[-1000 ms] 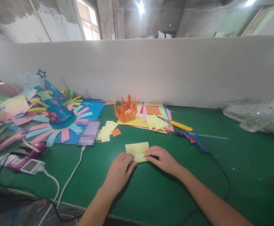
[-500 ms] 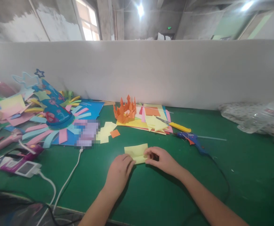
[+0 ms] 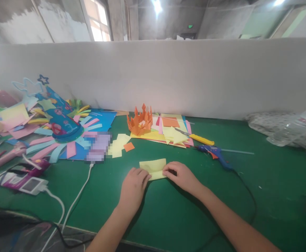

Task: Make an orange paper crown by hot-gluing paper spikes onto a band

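Observation:
A light yellow sheet of paper [image 3: 154,166] lies on the green table in front of me, its near edge folded up in a narrow band. My left hand [image 3: 134,183] grips the left end of that fold with fingers closed together. On the right end, my right hand [image 3: 179,175] pinches the fold between thumb and fingertips. Beyond the sheet stands an orange folded-paper crown [image 3: 140,122]. Small yellow paper pieces [image 3: 119,144] and an orange paper square [image 3: 129,146] lie to the left of it.
Behind are stacked coloured papers [image 3: 174,134], a yellow utility knife [image 3: 201,139] and a blue glue gun [image 3: 216,154] with its cord. A blue paper cone hat [image 3: 63,122] stands at left near a power strip [image 3: 24,183] and white cables. A plastic bottle [image 3: 292,127] lies far right.
The right thumb and fingers have closed nearer together on the fold, and the folded band lies flatter. The left hand keeps nearly the same place; the view has shifted slightly.

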Action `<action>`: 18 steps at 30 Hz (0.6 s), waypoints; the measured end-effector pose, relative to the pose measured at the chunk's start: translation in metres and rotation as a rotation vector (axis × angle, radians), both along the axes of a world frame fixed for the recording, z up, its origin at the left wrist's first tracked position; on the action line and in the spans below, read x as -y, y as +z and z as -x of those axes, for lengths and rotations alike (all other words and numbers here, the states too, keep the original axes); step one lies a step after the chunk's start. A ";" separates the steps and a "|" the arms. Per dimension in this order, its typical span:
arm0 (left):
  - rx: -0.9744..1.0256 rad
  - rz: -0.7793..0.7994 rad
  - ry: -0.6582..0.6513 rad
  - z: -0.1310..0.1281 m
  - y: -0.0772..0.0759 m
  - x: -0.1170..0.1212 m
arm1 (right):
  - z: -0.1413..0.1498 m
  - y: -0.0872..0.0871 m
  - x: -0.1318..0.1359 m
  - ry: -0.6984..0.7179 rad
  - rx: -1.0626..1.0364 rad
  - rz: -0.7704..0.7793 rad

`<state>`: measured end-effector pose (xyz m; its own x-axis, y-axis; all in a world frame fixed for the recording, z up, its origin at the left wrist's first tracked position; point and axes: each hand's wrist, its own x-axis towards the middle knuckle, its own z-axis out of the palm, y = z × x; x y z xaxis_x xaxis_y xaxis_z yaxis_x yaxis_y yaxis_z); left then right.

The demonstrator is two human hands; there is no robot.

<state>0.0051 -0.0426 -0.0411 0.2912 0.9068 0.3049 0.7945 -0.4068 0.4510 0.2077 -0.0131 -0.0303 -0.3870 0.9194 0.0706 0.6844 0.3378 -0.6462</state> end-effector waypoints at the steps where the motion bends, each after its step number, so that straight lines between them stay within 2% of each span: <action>1: -0.018 -0.019 -0.001 0.000 0.000 0.000 | 0.001 -0.001 0.000 -0.012 0.011 -0.003; 18: -0.075 0.020 0.055 0.000 -0.009 -0.004 | 0.005 -0.004 0.000 -0.065 0.049 -0.043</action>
